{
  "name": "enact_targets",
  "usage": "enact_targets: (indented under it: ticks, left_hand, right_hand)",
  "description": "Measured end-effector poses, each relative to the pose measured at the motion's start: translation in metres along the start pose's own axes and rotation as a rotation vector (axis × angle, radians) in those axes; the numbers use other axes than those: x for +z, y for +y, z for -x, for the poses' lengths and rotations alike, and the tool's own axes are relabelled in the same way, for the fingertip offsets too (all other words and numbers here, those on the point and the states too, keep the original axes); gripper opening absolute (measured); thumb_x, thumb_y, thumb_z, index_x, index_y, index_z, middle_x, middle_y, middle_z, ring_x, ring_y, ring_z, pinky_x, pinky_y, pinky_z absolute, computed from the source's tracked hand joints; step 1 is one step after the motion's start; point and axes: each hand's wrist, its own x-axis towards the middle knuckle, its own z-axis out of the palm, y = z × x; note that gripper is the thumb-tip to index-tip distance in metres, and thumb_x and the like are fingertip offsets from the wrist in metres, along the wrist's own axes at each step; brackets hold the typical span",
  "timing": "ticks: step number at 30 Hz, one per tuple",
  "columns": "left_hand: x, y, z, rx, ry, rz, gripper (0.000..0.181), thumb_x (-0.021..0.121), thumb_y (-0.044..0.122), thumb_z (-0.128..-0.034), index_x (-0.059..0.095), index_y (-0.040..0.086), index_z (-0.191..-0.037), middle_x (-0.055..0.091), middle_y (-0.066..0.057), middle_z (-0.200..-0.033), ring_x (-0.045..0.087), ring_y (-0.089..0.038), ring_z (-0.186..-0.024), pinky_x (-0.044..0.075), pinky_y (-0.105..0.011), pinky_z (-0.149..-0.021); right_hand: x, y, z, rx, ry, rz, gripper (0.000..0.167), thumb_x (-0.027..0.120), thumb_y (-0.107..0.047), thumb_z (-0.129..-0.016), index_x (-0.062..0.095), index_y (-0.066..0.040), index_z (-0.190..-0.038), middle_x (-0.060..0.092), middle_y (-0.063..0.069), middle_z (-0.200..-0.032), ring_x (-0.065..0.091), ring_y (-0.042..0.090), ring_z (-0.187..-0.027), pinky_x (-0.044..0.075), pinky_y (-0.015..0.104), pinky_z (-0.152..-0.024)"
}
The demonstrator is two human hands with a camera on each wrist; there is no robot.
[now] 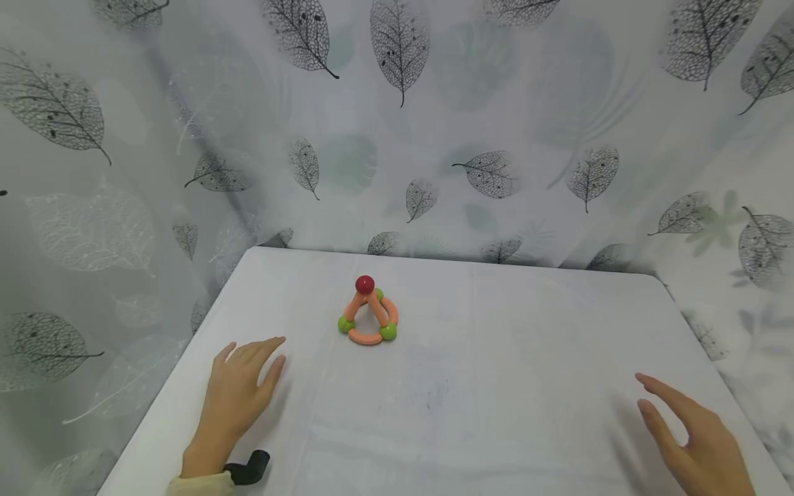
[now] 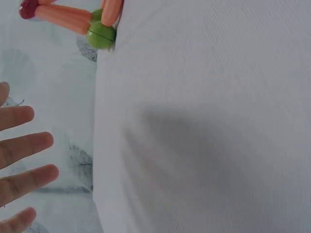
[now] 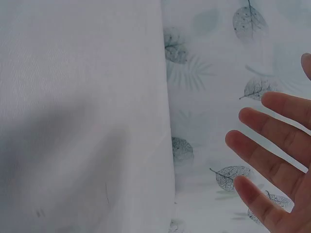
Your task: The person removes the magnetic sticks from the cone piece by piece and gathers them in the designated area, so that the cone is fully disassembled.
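A pyramid-shaped toy [image 1: 366, 337] of orange rods and curved pieces, with green balls at its base corners and a red ball on top, stands on the white table toward the back, left of centre. In the left wrist view part of the toy [image 2: 101, 35] shows at the top. My left hand [image 1: 238, 393] hovers above the table to the toy's near left, fingers spread and holding nothing. Far off to the right, my right hand [image 1: 701, 434] hangs over the table with nothing in it. Its fingers [image 3: 265, 155] are spread in the right wrist view.
The white table [image 1: 496, 386] has a back edge against a curtain [image 1: 397, 172] printed with grey leaves, which also runs along the left and right sides. A black strap piece [image 1: 248, 468] sits at the left wrist.
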Motion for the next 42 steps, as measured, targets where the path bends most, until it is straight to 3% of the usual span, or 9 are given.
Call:
enact_targets:
  ticks: [3,6,10,14,18,26,31,36,42]
  left_hand:
    - [0.007,0.003,-0.001,-0.032,0.003,0.071,0.034,0.074,0.015,-0.0947,0.072,0.009,-0.128,0.076,-0.015,-0.122,0.071,-0.038,-0.113,0.045,-0.063,-0.104]
    - [0.016,0.006,-0.001,-0.059,0.002,0.141,0.034,0.072,0.015,-0.0972,0.07,0.008,-0.131,0.075,-0.016,-0.125,0.069,-0.04,-0.117,0.049,-0.058,-0.102]
    - [0.025,0.016,-0.001,-0.147,-0.034,0.235,0.037,0.067,0.017,-0.1017,0.066,0.008,-0.137,0.071,-0.016,-0.134,0.064,-0.04,-0.127,0.05,-0.058,-0.105]
    - [0.037,0.024,-0.003,-0.258,-0.096,0.367,0.041,0.06,0.025,-0.1069,0.06,0.011,-0.145,0.064,-0.015,-0.145,0.056,-0.038,-0.138,0.045,-0.059,-0.112]
    - [0.049,0.029,-0.008,-0.32,-0.127,0.535,0.044,0.054,0.031,-0.1095,0.054,0.013,-0.15,0.057,-0.012,-0.152,0.051,-0.035,-0.143,0.041,-0.058,-0.116]
    - [0.075,0.039,-0.023,-0.414,-0.076,0.834,0.045,0.051,0.021,-0.1103,0.047,0.01,-0.154,0.053,-0.013,-0.156,0.047,-0.035,-0.147,0.039,-0.062,-0.117]
    - [0.09,0.047,-0.032,-0.457,-0.019,0.917,0.047,0.053,0.016,-0.109,0.046,0.004,-0.154,0.051,-0.016,-0.157,0.045,-0.036,-0.149,0.04,-0.06,-0.117]
    - [0.1,0.057,-0.036,-0.495,0.039,0.967,0.048,0.054,0.013,-0.1077,0.046,0.007,-0.155,0.052,-0.013,-0.157,0.043,-0.032,-0.15,0.038,-0.056,-0.12]
    - [0.115,0.065,-0.044,-0.475,0.018,0.983,0.051,0.055,0.017,-0.108,0.044,0.012,-0.157,0.05,-0.005,-0.159,0.04,-0.025,-0.153,0.029,-0.054,-0.127]
  right_hand:
    - [0.005,-0.008,0.003,0.059,0.031,-0.048,0.042,0.07,-0.02,-0.1,0.066,-0.027,-0.142,0.06,-0.033,-0.14,0.029,-0.041,-0.116,0.018,-0.011,-0.092]
    - [0.011,-0.017,0.005,0.08,0.041,-0.109,0.041,0.069,-0.017,-0.1,0.067,-0.027,-0.14,0.058,-0.041,-0.135,0.036,-0.038,-0.118,0.022,-0.01,-0.093]
    - [0.018,-0.027,0.004,0.07,0.014,-0.172,0.04,0.067,-0.013,-0.101,0.067,-0.024,-0.139,0.055,-0.046,-0.13,0.042,-0.033,-0.12,0.025,-0.008,-0.095]
    - [0.026,-0.035,0.004,0.108,-0.038,-0.206,0.04,0.066,-0.017,-0.103,0.065,-0.027,-0.142,0.061,-0.039,-0.129,0.047,-0.027,-0.114,0.029,-0.005,-0.092]
    - [0.037,-0.045,0.002,0.156,-0.089,-0.226,0.041,0.065,-0.023,-0.104,0.062,-0.032,-0.144,0.065,-0.034,-0.126,0.048,-0.025,-0.109,0.03,-0.003,-0.089]
    - [0.06,-0.062,-0.003,0.173,-0.14,-0.286,0.041,0.063,-0.025,-0.105,0.06,-0.034,-0.145,0.071,-0.013,-0.132,0.052,-0.024,-0.113,0.031,-0.003,-0.093]
    - [0.073,-0.073,-0.006,0.151,-0.172,-0.361,0.041,0.063,-0.02,-0.105,0.061,-0.028,-0.145,0.071,-0.007,-0.134,0.057,-0.019,-0.116,0.034,-0.001,-0.096]
    - [0.09,-0.083,-0.007,0.103,-0.183,-0.454,0.039,0.061,-0.013,-0.105,0.062,-0.02,-0.144,0.072,0.002,-0.133,0.061,-0.011,-0.119,0.038,0.002,-0.098]
    - [0.106,-0.094,-0.01,0.11,-0.216,-0.631,0.038,0.058,-0.01,-0.106,0.06,-0.013,-0.144,0.069,0.009,-0.137,0.065,-0.001,-0.122,0.049,0.008,-0.097]
